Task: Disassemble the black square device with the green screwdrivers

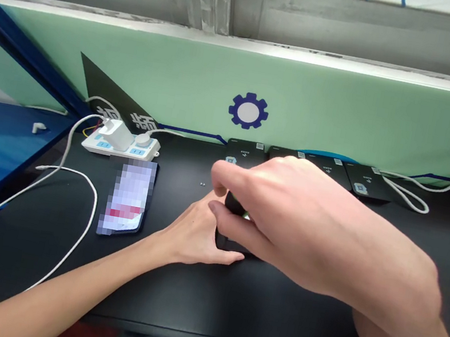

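Note:
My right hand point(284, 225) is closed around a black handle with a touch of green, which looks like a screwdriver point(235, 204); its tip is hidden. It is above a flat black device point(233, 245) on the table, mostly covered by my hands. My left hand point(199, 228) grips the left side of this device, thumb stretched along the near edge, the other fingers largely hidden behind my right hand. Two tiny silvery pieces, seemingly screws point(202, 184), lie on the table just beyond my left wrist.
Several flat black boxes point(245, 152) with labels stand in a row along the green wall panel point(171, 78). A phone point(128, 198) lies left of my hands. Behind it is a white power strip point(122, 144); a white cable point(92, 209) loops over the black table point(184, 301).

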`<state>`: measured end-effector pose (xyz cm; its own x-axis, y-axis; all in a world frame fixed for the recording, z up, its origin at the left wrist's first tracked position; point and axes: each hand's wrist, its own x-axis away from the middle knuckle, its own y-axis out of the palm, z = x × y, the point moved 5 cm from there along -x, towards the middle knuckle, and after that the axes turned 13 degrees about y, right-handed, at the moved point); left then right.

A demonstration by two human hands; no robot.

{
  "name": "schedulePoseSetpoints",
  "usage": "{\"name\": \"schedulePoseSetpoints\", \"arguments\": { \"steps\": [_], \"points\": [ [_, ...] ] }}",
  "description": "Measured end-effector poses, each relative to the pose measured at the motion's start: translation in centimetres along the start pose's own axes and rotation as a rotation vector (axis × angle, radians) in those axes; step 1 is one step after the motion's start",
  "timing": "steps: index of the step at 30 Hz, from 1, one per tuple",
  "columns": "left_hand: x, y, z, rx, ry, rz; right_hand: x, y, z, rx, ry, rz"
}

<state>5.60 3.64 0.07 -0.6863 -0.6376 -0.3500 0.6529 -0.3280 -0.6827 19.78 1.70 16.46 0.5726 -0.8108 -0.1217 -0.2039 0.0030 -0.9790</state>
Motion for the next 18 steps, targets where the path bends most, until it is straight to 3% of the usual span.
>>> {"name": "schedulePoseSetpoints", "arguments": {
  "steps": [5,9,12,14,18],
  "points": [
    [0.1,-0.6,0.3,-0.039,0.097,-0.036,0.9,-0.5,0.6,-0.053,0.017,-0.077],
    [0.7,-1.3,0.4,-0.213,0.094,0.086,2.6,-0.9,1.5,-0.046,0.058,-0.084],
    [0.9,-1.6,0.5,-0.254,0.126,0.165,3.8,-0.7,2.5,0.079,0.106,-0.031],
    [0.9,-1.3,0.7,-0.24,0.168,0.116,4.2,-0.6,3.1,0.143,0.148,0.001],
    [0.6,0.3,1.1,-0.178,0.243,-0.117,4.8,-0.7,3.3,0.162,0.151,-0.008]
  ]
}}
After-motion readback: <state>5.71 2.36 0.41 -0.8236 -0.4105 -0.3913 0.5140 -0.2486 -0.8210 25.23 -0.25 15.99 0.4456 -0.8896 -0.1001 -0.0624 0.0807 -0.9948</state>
